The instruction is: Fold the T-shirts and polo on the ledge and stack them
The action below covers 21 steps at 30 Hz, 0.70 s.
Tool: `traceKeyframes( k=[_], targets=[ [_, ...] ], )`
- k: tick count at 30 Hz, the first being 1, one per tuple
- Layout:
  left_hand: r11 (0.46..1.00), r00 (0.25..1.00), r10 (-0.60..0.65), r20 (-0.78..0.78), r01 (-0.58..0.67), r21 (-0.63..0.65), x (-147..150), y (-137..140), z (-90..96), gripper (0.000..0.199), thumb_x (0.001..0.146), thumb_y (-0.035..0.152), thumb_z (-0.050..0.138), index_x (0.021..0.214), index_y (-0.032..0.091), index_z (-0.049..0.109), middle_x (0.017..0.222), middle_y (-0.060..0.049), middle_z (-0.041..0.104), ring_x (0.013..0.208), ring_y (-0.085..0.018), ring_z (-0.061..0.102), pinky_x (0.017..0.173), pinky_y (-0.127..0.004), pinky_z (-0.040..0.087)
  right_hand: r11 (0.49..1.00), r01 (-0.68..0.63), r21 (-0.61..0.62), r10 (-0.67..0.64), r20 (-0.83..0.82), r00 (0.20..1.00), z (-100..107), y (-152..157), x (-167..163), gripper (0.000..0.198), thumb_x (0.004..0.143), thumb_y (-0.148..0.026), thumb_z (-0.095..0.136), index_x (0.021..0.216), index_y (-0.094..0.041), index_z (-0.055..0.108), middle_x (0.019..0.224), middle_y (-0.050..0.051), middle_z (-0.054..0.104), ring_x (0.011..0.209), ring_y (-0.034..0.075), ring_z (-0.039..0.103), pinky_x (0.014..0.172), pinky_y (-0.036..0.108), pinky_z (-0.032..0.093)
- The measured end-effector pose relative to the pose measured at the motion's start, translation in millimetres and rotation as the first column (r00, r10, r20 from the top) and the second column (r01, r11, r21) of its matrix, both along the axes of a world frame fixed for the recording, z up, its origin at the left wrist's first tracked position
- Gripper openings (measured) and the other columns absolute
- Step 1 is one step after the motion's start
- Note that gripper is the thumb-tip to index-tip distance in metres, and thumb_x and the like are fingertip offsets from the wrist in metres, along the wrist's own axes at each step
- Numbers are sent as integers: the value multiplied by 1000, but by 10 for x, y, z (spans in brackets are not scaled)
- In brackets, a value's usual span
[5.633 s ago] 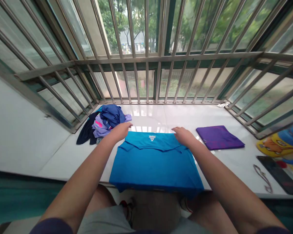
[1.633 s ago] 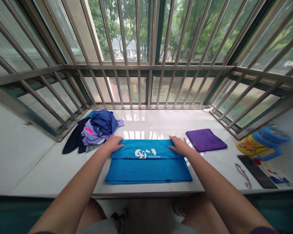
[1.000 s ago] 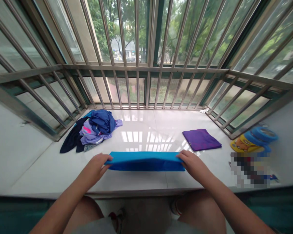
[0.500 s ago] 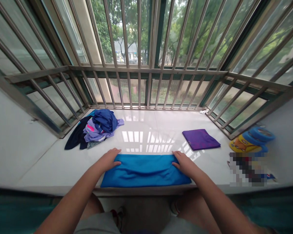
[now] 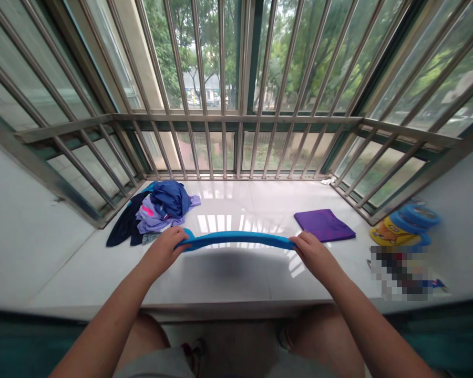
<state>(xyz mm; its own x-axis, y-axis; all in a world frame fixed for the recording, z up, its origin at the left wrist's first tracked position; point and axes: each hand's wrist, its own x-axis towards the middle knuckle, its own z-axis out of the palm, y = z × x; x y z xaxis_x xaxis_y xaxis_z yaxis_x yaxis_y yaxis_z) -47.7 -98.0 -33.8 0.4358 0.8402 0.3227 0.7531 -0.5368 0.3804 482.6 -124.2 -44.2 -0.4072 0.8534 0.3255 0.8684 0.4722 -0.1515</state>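
My left grip (image 5: pixel 165 248) and right grip (image 5: pixel 312 248) clamp the cloth (image 5: pixel 238 237) at both ends. I see it above the surface (image 5: pixel 224 291).

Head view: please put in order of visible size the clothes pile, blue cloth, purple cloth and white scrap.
1. Clothes pile
2. Blue cloth and purple cloth: unsure; the blue one, long and thin, is seen from nearer.
3. White scrap

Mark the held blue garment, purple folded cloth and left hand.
Blue garment (image 5: pixel 238 237), head view: middle of its edge.
Purple cloth (image 5: pixel 324 226), head view: middle of its top.
Left hand (image 5: pixel 166 247), head view: its back.
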Motion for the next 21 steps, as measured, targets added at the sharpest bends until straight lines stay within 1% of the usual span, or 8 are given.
traceKeyframes(
  k=[2, 4, 7, 10, 13, 16, 19, 21],
  targets=[
    [997, 998, -1, -56, 5, 83, -1, -203, -150, 15, 97, 25, 59, 100, 24, 74, 118, -12, 73, 111, -30, 68, 101, -45, 54, 997, -14, 75, 13, 19, 1000, -167, -159, 41, 32, 107, -22, 49, 124, -24, 75, 100, 10, 69, 93, 25, 64, 88, 37, 53],
    [997, 991, 3, -136, 8, 80, 7, -462, -433, 17, 94, 19, 60, 100, 25, 75, 130, -12, 74, 120, -32, 68, 109, -52, 52, 998, -43, 48, 41, 49, 998, -415, -365, 52, 32, 103, -18, 51, 120, -25, 77, 99, 8, 71, 89, 24, 65, 84, 36, 54],
    [1000, 986, 16, -167, -19, -19, -4, -852, -907, 19, 93, 25, 67, 109, 28, 76, 147, -12, 69, 131, -35, 66, 115, -57, 51, 997, -63, -52, 65, 46, 997, -759, -697, 47, 32, 99, -19, 58, 123, -26, 77, 113, 9, 74, 99, 26, 70, 89, 38, 58],
    [990, 995, 61, -74, -70, -125, -50, -1046, -1178, 28, 100, 40, 64, 123, 29, 74, 152, -11, 66, 136, -34, 65, 114, -52, 54, 996, -25, -83, 25, -2, 1000, -892, -883, 43, 29, 104, -31, 60, 128, -27, 75, 126, 12, 73, 113, 29, 70, 99, 43, 58],
    [961, 976, 219, 6, -214, -177, -59, -944, -1183, 38, 104, 45, 55, 132, 24, 71, 142, -14, 72, 133, -34, 67, 115, -53, 53, 995, 46, -89, -49, -28, 998, -855, -796, -9, 31, 108, -34, 53, 128, -25, 75, 131, 14, 73, 119, 29, 70, 105, 46, 57],
    [915, 954, 299, -37, -297, -272, 9, -697, -1018, 47, 93, 43, 67, 133, 19, 70, 129, -17, 76, 124, -38, 69, 111, -54, 53, 980, 117, -160, -116, 15, 993, -772, -536, -128, 42, 104, -26, 55, 144, -20, 66, 146, 17, 67, 133, 32, 64, 115, 50, 52],
    [886, 966, 243, -85, -257, -387, 80, -569, -801, 27, 84, 38, 74, 105, 22, 77, 110, -14, 78, 109, -36, 70, 104, -50, 54, 937, 188, -294, -167, 93, 982, -654, -335, -219, 57, 97, -22, 63, 153, -15, 58, 148, 20, 66, 135, 36, 63, 116, 51, 49],
    [885, 982, 183, -38, -181, -430, 70, -636, -692, 15, 85, 38, 73, 90, 25, 76, 102, -12, 77, 104, -34, 68, 99, -47, 55, 909, 183, -376, -142, 135, 981, -556, -322, -212, 49, 96, -20, 64, 144, -16, 65, 137, 20, 72, 125, 36, 67, 110, 49, 51]
  ],
)
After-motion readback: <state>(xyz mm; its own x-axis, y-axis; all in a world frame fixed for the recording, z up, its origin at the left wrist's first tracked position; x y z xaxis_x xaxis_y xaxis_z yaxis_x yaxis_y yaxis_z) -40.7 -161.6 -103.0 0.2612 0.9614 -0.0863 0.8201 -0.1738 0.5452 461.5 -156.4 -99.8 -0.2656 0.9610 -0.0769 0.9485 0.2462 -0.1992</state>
